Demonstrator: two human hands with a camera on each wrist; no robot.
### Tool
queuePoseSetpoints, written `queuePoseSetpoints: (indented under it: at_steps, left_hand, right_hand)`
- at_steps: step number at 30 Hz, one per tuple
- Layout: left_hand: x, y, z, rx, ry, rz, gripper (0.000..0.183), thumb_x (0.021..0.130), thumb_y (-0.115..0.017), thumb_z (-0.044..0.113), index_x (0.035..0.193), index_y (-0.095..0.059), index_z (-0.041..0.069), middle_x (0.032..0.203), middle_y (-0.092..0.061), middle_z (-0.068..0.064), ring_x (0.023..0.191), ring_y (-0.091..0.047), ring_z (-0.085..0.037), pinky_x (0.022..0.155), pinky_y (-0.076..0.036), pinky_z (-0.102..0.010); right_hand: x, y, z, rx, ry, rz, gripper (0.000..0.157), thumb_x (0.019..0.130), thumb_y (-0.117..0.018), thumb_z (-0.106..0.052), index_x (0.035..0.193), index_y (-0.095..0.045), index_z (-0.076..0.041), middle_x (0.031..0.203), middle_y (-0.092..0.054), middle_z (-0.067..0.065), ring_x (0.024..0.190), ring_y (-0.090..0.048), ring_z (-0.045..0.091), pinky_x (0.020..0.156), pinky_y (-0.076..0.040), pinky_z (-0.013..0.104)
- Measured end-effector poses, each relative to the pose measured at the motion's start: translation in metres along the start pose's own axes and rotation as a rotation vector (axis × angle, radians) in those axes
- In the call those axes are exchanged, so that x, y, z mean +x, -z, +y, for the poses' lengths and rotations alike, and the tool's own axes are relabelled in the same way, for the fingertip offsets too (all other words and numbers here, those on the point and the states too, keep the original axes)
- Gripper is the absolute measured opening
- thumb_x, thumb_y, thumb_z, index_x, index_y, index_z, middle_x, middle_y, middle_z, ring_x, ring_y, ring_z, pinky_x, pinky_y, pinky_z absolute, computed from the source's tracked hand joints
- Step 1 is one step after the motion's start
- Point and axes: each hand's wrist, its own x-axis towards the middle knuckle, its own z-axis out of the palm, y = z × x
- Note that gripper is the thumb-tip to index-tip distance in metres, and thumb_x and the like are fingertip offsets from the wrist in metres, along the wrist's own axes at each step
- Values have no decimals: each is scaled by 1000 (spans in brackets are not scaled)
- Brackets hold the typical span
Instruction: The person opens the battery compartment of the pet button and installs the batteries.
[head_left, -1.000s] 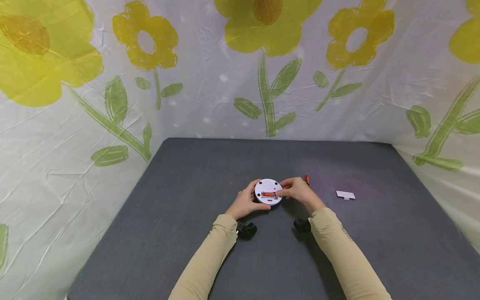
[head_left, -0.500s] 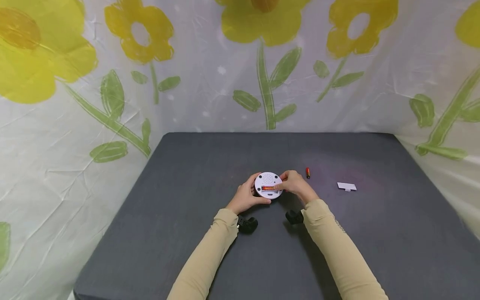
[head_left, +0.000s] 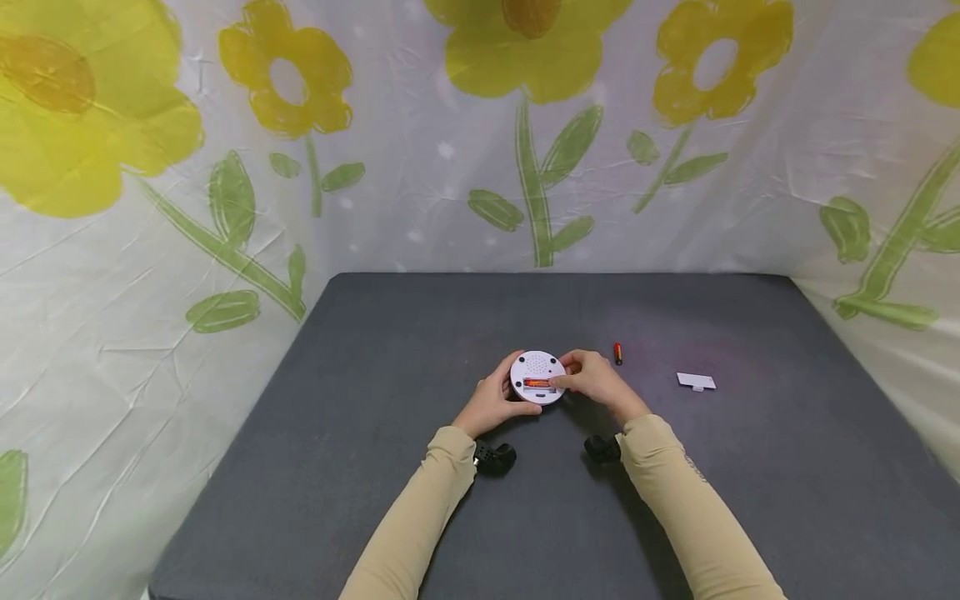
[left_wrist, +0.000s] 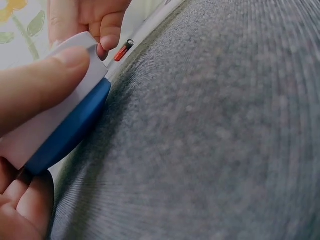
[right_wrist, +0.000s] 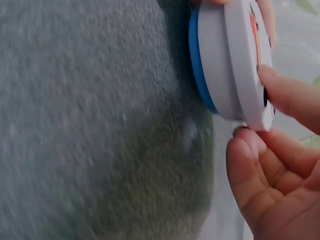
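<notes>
A round white device (head_left: 537,362) with a blue far side is tilted up, its underside with speaker holes and black feet facing me. My left hand (head_left: 486,406) grips its left edge, thumb on the near rim and fingers behind. A red battery (head_left: 536,383) lies in its uncovered battery compartment. My right hand (head_left: 597,383) holds the right rim. In the right wrist view its thumb (right_wrist: 285,95) presses at the end of the battery, while the other fingers (right_wrist: 245,160) curl against the rim. The thumb hides that battery end.
Another red battery (head_left: 618,354) lies on the dark grey table (head_left: 420,333), just beyond my right hand. Further right is a small white battery cover (head_left: 696,382) with a tab. A flower-printed curtain (head_left: 420,192) borders the table's back and sides.
The head view has shifted a little up and down. Both hands keep their hold on the device; the right thumb stays at the battery with only slight movement.
</notes>
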Motion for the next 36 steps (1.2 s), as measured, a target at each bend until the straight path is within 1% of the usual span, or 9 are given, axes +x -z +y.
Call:
queuePoseSetpoints:
  at_steps: [4, 7, 9, 12, 15, 19, 21, 27, 36]
  left_hand:
    - [-4, 3, 18, -12, -18, -4, 93, 72, -81, 8, 146, -24, 6, 143, -35, -13, 127, -38, -18, 99, -37, -29]
    - [-8, 5, 30, -11, -34, 2, 90, 72, -80, 4, 144, -27, 3, 140, -38, -16, 126, -40, -21, 98, -38, -29]
    - [-8, 5, 31, -15, -38, 5, 90, 71, -80, 3, 144, -27, 3, 140, -38, -16, 126, -41, -21, 98, -38, -29]
    - [-8, 5, 27, -30, -44, 13, 91, 70, -81, 3, 144, -27, 1, 140, -38, -17, 125, -41, -22, 97, -38, -30]
    - [-4, 3, 14, -28, -35, 15, 94, 69, -82, 6, 145, -26, 3, 142, -37, -13, 126, -40, -18, 97, -38, -27]
    - [0, 0, -3, -15, -29, 18, 97, 68, -84, 11, 146, -26, 6, 142, -36, -8, 126, -39, -13, 96, -38, -22]
    - [-1, 0, -1, -19, -29, 17, 97, 68, -84, 11, 146, -26, 6, 142, -37, -9, 125, -40, -13, 96, -38, -23]
    - [-10, 4, 29, -23, -12, -7, 92, 70, -81, 5, 145, -27, 6, 142, -36, -14, 126, -39, -18, 97, -38, -28]
    - [-12, 4, 30, -22, -13, -2, 92, 71, -81, 6, 145, -26, 6, 143, -34, -14, 127, -39, -18, 97, -38, -24]
  right_hand:
    - [-2, 9, 4, -2, 68, -21, 41, 81, -72, -16, 112, -59, 7, 91, -61, 12, 81, -56, 21, 68, -47, 29]
    - [-2, 16, 10, -3, 102, 33, 41, 82, -72, -17, 114, -60, 5, 96, -63, 14, 87, -59, 25, 74, -48, 33]
    - [-2, 21, 17, -28, 119, 96, 41, 82, -72, -18, 114, -60, 5, 99, -64, 15, 89, -60, 26, 76, -49, 36]
    - [-2, 27, 25, -56, 128, 206, 41, 82, -73, -18, 114, -60, 5, 100, -64, 17, 92, -60, 29, 78, -48, 40]
    - [-3, 33, 32, -73, 129, 301, 42, 81, -73, -17, 115, -60, 5, 101, -63, 20, 92, -60, 31, 79, -48, 43]
    - [-6, 39, 38, -87, 98, 388, 46, 81, -74, -18, 118, -59, 5, 102, -61, 22, 94, -58, 32, 80, -47, 44]
    - [-7, 41, 41, -101, 67, 416, 48, 81, -74, -18, 119, -58, 6, 104, -60, 23, 96, -57, 33, 82, -46, 45]
    - [-7, 45, 50, -142, -46, 420, 57, 80, -75, -21, 121, -53, 13, 111, -56, 28, 105, -53, 39, 90, -40, 48]
    - [-5, 47, 57, -166, -92, 394, 55, 78, -77, -24, 112, -58, 14, 107, -59, 28, 102, -52, 40, 89, -40, 49]
